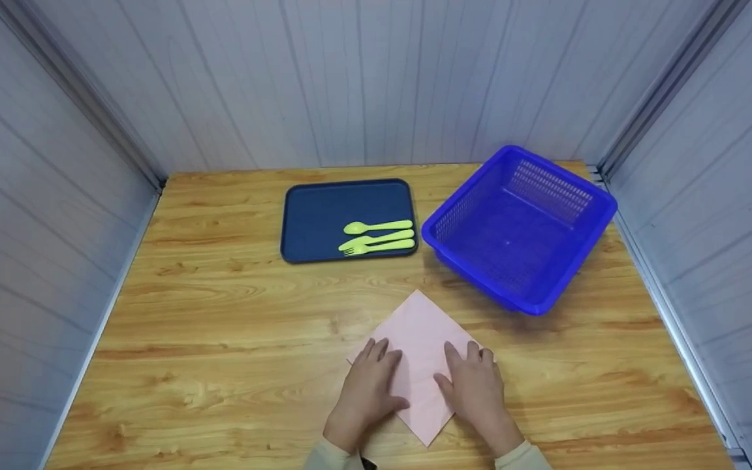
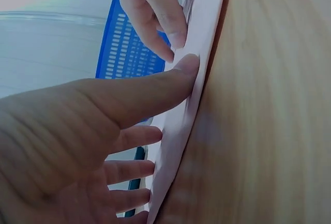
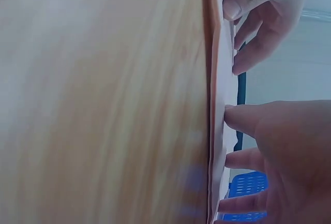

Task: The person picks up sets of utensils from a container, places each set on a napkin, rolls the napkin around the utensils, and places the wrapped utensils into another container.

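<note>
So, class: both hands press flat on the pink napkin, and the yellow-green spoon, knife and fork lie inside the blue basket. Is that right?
Not quite. The head view shows the spoon, knife and fork lying on the dark tray, not in the blue basket, which holds nothing. The left hand and right hand do press flat on the pink napkin.

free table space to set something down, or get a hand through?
Bare wood left of the tray and left of the left hand. Also a bare strip between the tray and the napkin, and front right past the right hand. The tight spot is the basket, close beside the tray and near the napkin's far corner.
</note>
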Demonstrator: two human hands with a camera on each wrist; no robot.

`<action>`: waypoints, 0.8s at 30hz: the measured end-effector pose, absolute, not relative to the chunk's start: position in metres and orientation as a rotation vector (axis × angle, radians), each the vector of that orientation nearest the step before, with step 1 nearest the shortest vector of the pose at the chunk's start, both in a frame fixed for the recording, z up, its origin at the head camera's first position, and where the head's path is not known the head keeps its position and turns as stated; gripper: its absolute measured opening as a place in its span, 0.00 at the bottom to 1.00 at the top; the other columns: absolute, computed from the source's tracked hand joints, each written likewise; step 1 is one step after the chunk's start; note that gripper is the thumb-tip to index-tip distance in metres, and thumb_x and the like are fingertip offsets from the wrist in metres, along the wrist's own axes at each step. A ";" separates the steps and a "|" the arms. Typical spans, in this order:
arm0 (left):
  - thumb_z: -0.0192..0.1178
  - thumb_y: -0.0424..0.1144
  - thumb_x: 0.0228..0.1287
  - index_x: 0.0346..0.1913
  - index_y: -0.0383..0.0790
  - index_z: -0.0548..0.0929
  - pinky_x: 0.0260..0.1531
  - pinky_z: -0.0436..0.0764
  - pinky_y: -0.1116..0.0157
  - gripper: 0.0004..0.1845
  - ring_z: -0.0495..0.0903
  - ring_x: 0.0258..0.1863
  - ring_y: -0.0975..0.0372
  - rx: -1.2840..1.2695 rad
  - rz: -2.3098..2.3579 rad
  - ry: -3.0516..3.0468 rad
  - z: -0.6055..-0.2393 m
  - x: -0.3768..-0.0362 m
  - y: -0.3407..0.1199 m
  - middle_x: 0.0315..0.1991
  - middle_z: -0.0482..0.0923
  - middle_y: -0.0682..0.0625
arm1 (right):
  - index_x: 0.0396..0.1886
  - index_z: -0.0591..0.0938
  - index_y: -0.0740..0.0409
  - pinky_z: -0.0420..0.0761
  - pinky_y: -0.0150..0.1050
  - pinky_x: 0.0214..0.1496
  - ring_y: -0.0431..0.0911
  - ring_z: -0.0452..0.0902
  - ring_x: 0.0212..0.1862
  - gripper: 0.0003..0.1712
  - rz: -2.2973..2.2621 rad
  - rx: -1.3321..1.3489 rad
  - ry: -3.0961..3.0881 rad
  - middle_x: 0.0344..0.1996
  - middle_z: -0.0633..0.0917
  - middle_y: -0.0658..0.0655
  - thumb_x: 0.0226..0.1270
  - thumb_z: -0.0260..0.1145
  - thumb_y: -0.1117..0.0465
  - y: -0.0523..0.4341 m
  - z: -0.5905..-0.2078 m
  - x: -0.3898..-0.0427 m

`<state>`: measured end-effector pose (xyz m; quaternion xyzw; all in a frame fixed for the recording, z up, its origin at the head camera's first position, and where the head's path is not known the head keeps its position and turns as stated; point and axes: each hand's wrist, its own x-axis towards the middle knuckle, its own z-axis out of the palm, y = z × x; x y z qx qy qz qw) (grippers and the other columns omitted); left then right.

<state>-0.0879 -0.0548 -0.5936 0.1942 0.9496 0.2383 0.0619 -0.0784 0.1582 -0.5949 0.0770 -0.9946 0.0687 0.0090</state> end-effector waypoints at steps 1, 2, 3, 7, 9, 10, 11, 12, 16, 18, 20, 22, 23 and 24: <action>0.80 0.52 0.36 0.61 0.38 0.76 0.66 0.60 0.46 0.45 0.60 0.67 0.38 0.579 0.728 2.874 -0.593 -0.088 -0.056 0.66 0.66 0.35 | 0.64 0.76 0.54 0.78 0.57 0.43 0.66 0.70 0.50 0.36 0.216 0.247 -3.106 0.52 0.73 0.71 0.61 0.66 0.40 0.157 -0.595 -0.080; 0.80 0.52 0.35 0.61 0.38 0.76 0.66 0.60 0.45 0.46 0.60 0.67 0.38 0.573 0.725 2.882 -0.592 -0.089 -0.057 0.66 0.66 0.35 | 0.64 0.76 0.54 0.79 0.57 0.43 0.66 0.70 0.49 0.36 0.216 0.254 -3.101 0.52 0.73 0.71 0.61 0.66 0.40 0.156 -0.594 -0.081; 0.80 0.52 0.35 0.61 0.38 0.76 0.66 0.60 0.46 0.46 0.61 0.67 0.38 0.573 0.718 2.892 -0.591 -0.090 -0.058 0.66 0.66 0.35 | 0.64 0.76 0.54 0.79 0.57 0.42 0.66 0.70 0.49 0.35 0.222 0.261 -3.093 0.52 0.73 0.71 0.61 0.66 0.41 0.155 -0.594 -0.083; 0.81 0.52 0.35 0.61 0.38 0.76 0.66 0.61 0.47 0.46 0.63 0.65 0.37 0.602 0.646 2.927 -0.586 -0.092 -0.057 0.63 0.68 0.35 | 0.63 0.76 0.55 0.78 0.56 0.42 0.65 0.71 0.49 0.35 0.228 0.287 -3.094 0.51 0.74 0.70 0.60 0.68 0.42 0.153 -0.588 -0.086; 0.81 0.52 0.35 0.61 0.38 0.76 0.66 0.61 0.47 0.46 0.63 0.64 0.37 0.612 0.623 2.928 -0.584 -0.091 -0.056 0.62 0.68 0.35 | 0.63 0.76 0.56 0.78 0.56 0.43 0.65 0.72 0.48 0.35 0.235 0.302 -3.133 0.51 0.75 0.70 0.60 0.68 0.42 0.151 -0.580 -0.090; 0.81 0.51 0.35 0.61 0.38 0.76 0.66 0.61 0.47 0.45 0.63 0.64 0.37 0.611 0.617 2.927 -0.584 -0.091 -0.055 0.62 0.68 0.35 | 0.62 0.77 0.56 0.77 0.56 0.43 0.64 0.72 0.48 0.35 0.235 0.321 -3.145 0.51 0.75 0.69 0.61 0.68 0.42 0.150 -0.574 -0.093; 0.81 0.51 0.35 0.61 0.38 0.76 0.65 0.61 0.46 0.45 0.63 0.64 0.36 0.607 0.621 2.925 -0.584 -0.090 -0.055 0.62 0.68 0.34 | 0.62 0.77 0.57 0.77 0.56 0.43 0.64 0.73 0.48 0.34 0.235 0.342 -3.149 0.50 0.76 0.69 0.61 0.68 0.43 0.148 -0.568 -0.098; 0.81 0.51 0.34 0.61 0.38 0.77 0.65 0.61 0.46 0.45 0.63 0.64 0.36 0.605 0.628 2.926 -0.585 -0.090 -0.055 0.62 0.68 0.34 | 0.61 0.77 0.57 0.78 0.56 0.44 0.64 0.73 0.48 0.33 0.236 0.368 -3.160 0.50 0.76 0.68 0.62 0.67 0.43 0.145 -0.562 -0.106; 0.81 0.50 0.34 0.61 0.39 0.78 0.65 0.61 0.45 0.45 0.62 0.65 0.37 0.583 0.656 2.924 -0.587 -0.089 -0.056 0.63 0.67 0.34 | 0.59 0.78 0.60 0.77 0.57 0.50 0.63 0.74 0.53 0.28 0.340 0.518 -3.101 0.52 0.78 0.67 0.66 0.65 0.48 0.124 -0.542 -0.162; 0.81 0.51 0.34 0.62 0.38 0.76 0.65 0.61 0.45 0.47 0.62 0.65 0.37 0.580 0.660 2.922 -0.589 -0.089 -0.056 0.64 0.67 0.34 | 0.56 0.80 0.62 0.77 0.56 0.51 0.61 0.76 0.52 0.23 0.382 0.590 -3.066 0.51 0.80 0.65 0.67 0.63 0.52 0.110 -0.538 -0.201; 0.80 0.51 0.35 0.64 0.38 0.75 0.65 0.61 0.45 0.48 0.61 0.66 0.37 0.577 0.662 2.912 -0.590 -0.087 -0.056 0.65 0.67 0.35 | 0.49 0.83 0.62 0.78 0.54 0.49 0.58 0.78 0.49 0.16 0.412 0.647 -3.018 0.45 0.82 0.63 0.68 0.62 0.57 0.095 -0.539 -0.239; 0.80 0.52 0.36 0.65 0.37 0.73 0.64 0.62 0.44 0.49 0.61 0.66 0.37 0.580 0.657 2.909 -0.592 -0.085 -0.056 0.65 0.67 0.35 | 0.44 0.85 0.60 0.80 0.52 0.44 0.56 0.80 0.44 0.11 0.389 0.675 -3.002 0.40 0.85 0.60 0.67 0.61 0.61 0.082 -0.543 -0.273; 0.80 0.52 0.36 0.65 0.37 0.73 0.64 0.62 0.44 0.49 0.61 0.66 0.37 0.583 0.660 2.907 -0.593 -0.084 -0.055 0.65 0.67 0.35 | 0.43 0.86 0.59 0.81 0.51 0.44 0.54 0.81 0.43 0.10 0.379 0.683 -3.013 0.39 0.85 0.58 0.67 0.61 0.63 0.077 -0.545 -0.287; 0.80 0.52 0.36 0.64 0.37 0.73 0.64 0.62 0.43 0.49 0.61 0.66 0.37 0.583 0.665 2.903 -0.593 -0.083 -0.055 0.65 0.67 0.34 | 0.42 0.86 0.58 0.81 0.50 0.43 0.53 0.82 0.43 0.10 0.369 0.688 -3.036 0.39 0.86 0.57 0.66 0.60 0.65 0.072 -0.548 -0.299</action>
